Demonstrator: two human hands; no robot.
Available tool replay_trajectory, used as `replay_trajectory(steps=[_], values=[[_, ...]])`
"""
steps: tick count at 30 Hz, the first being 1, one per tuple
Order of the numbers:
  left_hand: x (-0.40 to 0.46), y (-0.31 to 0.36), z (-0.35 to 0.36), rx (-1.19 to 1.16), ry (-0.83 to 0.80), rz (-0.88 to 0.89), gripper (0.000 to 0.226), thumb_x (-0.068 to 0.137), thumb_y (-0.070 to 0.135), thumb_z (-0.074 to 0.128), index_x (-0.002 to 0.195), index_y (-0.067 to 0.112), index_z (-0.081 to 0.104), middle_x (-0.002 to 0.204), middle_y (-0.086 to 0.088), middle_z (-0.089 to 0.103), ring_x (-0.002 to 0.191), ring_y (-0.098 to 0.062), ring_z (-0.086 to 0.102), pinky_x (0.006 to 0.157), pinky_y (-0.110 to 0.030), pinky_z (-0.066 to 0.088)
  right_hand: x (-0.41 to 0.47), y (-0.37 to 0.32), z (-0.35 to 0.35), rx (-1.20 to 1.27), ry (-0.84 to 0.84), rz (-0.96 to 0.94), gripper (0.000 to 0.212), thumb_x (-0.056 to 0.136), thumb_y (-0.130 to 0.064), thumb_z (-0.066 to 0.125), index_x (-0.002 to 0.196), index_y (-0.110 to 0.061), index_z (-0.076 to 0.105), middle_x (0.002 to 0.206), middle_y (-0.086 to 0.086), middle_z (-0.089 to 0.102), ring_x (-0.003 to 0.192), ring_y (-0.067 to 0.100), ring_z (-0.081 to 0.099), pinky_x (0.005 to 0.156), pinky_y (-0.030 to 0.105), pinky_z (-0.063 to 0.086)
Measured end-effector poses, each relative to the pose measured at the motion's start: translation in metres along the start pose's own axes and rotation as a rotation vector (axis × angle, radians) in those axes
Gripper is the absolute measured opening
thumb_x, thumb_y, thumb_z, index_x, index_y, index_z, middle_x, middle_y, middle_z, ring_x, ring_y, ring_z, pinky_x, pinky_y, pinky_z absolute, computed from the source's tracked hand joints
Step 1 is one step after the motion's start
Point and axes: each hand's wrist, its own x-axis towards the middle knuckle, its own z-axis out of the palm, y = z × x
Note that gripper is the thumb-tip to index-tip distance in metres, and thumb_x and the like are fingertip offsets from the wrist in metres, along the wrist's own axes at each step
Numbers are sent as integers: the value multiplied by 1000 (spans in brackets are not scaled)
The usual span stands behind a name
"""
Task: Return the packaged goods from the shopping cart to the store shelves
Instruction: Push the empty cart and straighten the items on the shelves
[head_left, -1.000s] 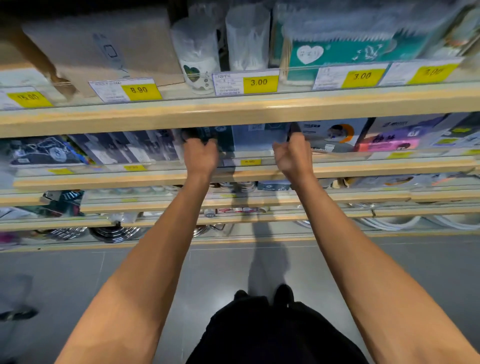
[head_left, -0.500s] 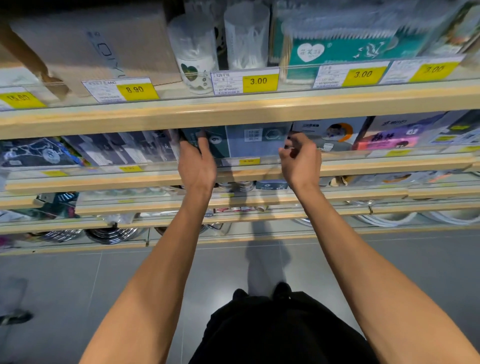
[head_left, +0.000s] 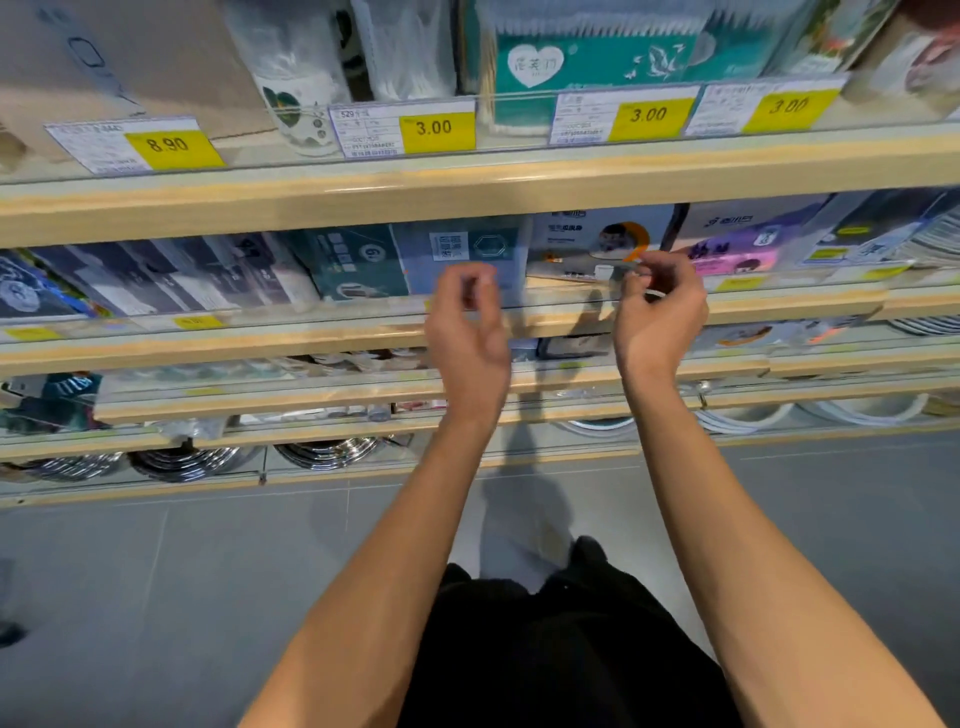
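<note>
Our left hand (head_left: 470, 332) hangs in front of the second shelf's front edge (head_left: 291, 347), fingers loosely curled and holding nothing. Our right hand (head_left: 658, 312) is level with it, fingers bent near the thumb; whether it pinches anything we cannot tell, as the fingertips are blurred. Just beyond the left hand, a flat blue-grey packaged box with a printed code (head_left: 462, 254) stands on that pale wooden shelf, behind its clear front lip, between a dark teal package (head_left: 348, 262) and a pale package showing an orange circle (head_left: 597, 239). Above, the upper shelf's edge carries a yellow 3.00 price tag (head_left: 436, 130).
</note>
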Motion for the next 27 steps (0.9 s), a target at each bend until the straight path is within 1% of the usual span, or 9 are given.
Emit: replay_trajectory(steps=[3,6,9,12,14,17,20,23,27], values=[[-5,5,49,97,-332,-108,34,99,20,51,130,7,56,125,-8,62,114,-19,58,98,-34,49,27,10,-9,-69,-78,3,30,86,-6,62,115,-12,67,108,4,70,96,12,66,91,28,55],[-2,14,84,99,-332,-385,47,98,24,52,143,14,40,143,-5,51,131,-20,49,111,-37,40,40,11,-18,-121,-210,-33,36,87,-7,57,123,-9,62,116,6,67,107,19,63,96,29,50],[6,20,104,82,-240,-532,38,96,16,53,132,12,40,136,-5,55,124,-22,52,101,-30,41,47,14,-24,-210,-310,-159,30,88,-9,56,117,-5,60,118,13,61,109,27,58,88,24,42],[18,26,116,-1,-149,-638,29,93,9,54,119,8,43,123,-8,59,112,-23,56,93,-33,45,53,18,-26,-256,-346,-211,34,86,-13,61,119,-5,59,120,12,60,108,30,60,87,32,51],[22,28,121,-15,-113,-662,15,86,1,54,97,9,48,104,-11,61,94,-22,57,82,-37,48,57,20,-32,-287,-427,-240,41,85,-14,63,125,-6,58,125,11,57,113,28,58,91,35,52],[26,23,123,50,-116,-641,18,72,-2,53,73,13,45,84,-14,59,75,-23,57,64,-42,52,68,24,-38,-284,-491,-262,43,84,-12,64,127,-9,60,124,12,59,114,28,59,93,35,53],[18,23,119,159,-122,-587,23,75,4,55,86,19,41,101,-17,63,85,-32,69,64,-46,61,75,22,-43,-222,-538,-208,36,84,-6,62,120,-9,65,116,8,68,106,25,65,85,24,49],[2,37,110,149,-162,-540,25,88,-1,42,108,13,46,108,-10,61,77,-26,70,45,-18,50,72,21,-46,-159,-531,-137,29,85,-1,61,111,-8,71,117,4,71,107,22,66,91,20,45],[1,39,99,94,-223,-583,31,92,3,42,120,14,49,99,4,63,65,-14,66,55,-25,42,66,25,-48,-117,-538,-142,21,88,-5,62,106,-7,72,128,7,67,116,19,64,98,27,50]])
